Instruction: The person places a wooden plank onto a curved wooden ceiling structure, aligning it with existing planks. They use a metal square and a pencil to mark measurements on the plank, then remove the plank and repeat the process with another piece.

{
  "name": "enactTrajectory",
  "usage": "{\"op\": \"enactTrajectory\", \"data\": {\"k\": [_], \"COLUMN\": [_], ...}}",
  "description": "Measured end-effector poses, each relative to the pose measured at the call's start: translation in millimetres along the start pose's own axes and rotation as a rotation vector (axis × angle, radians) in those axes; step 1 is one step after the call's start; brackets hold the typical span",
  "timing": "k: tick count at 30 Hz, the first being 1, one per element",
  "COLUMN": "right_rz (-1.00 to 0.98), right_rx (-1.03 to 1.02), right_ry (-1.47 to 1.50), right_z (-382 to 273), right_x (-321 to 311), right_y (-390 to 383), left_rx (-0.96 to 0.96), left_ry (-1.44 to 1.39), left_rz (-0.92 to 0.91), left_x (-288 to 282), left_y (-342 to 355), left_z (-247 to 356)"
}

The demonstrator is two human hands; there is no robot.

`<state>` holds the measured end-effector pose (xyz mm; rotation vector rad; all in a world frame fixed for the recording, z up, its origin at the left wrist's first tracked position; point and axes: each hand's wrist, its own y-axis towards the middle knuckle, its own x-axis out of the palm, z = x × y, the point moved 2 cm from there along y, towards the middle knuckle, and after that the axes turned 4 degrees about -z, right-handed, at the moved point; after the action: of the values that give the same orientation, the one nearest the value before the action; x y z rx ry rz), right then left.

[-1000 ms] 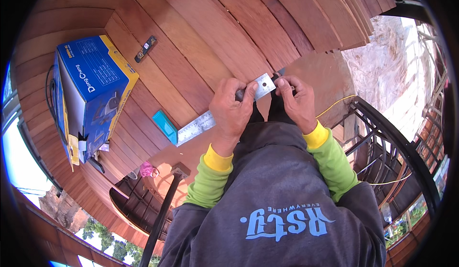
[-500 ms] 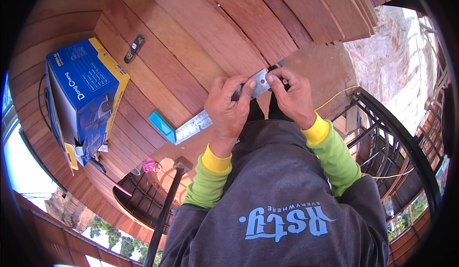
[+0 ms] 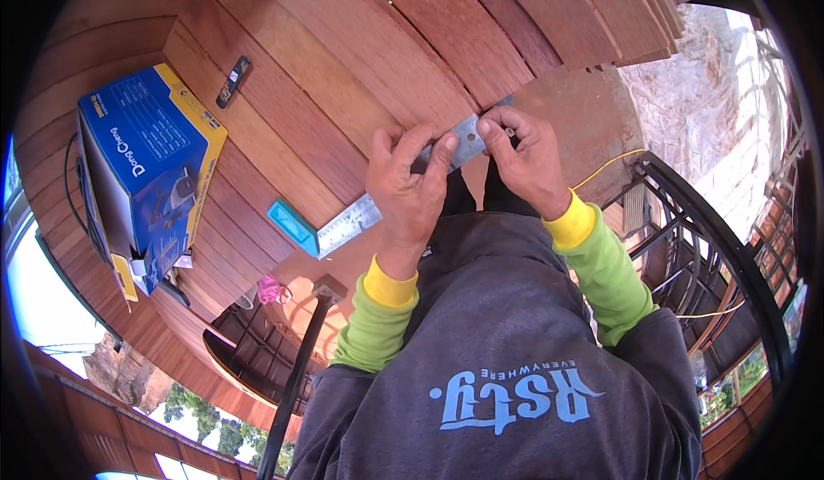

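A try square lies across the front edge of the planks, its teal handle (image 3: 293, 227) at the left and its steel blade (image 3: 350, 224) running right beneath my hands. My left hand (image 3: 410, 184) pinches the blade with thumb and index finger. Close to the hole near the blade's end, my right hand (image 3: 525, 158) is closed, its thumb pressed on the metal. A small dark item with a round, pale tip (image 3: 511, 131) shows between my right fingers; its kind is unclear. My fingers hide part of the blade.
A blue and yellow cardboard box (image 3: 146, 154) stands at the left on the wooden planks (image 3: 283, 76). Near it lies a small black object (image 3: 233, 82). More boards (image 3: 592, 8) are stacked at the far right. A yellow cord (image 3: 601, 169) passes a black metal railing (image 3: 712, 231).
Both hands keep their hold on the blade. The left fingers have shifted slightly, and the view has moved a little.
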<state>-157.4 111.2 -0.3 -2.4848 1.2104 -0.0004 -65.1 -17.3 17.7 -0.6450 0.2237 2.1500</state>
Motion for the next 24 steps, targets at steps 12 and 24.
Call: {"op": "enactTrajectory", "data": {"k": [12,24], "right_rz": [-0.038,-0.071], "right_rx": [0.006,0.033], "right_ry": [0.042,0.039], "right_z": [1.4,3.2], "right_x": [-0.5,-1.8], "right_y": [2.1,2.0], "left_rx": [-0.016,-0.043], "left_ry": [-0.028,-0.020], "left_rz": [-0.010,-0.025], "left_x": [-1.1,-1.2], "left_y": [-0.6,-0.2], "left_z": [-2.2,0.1]}}
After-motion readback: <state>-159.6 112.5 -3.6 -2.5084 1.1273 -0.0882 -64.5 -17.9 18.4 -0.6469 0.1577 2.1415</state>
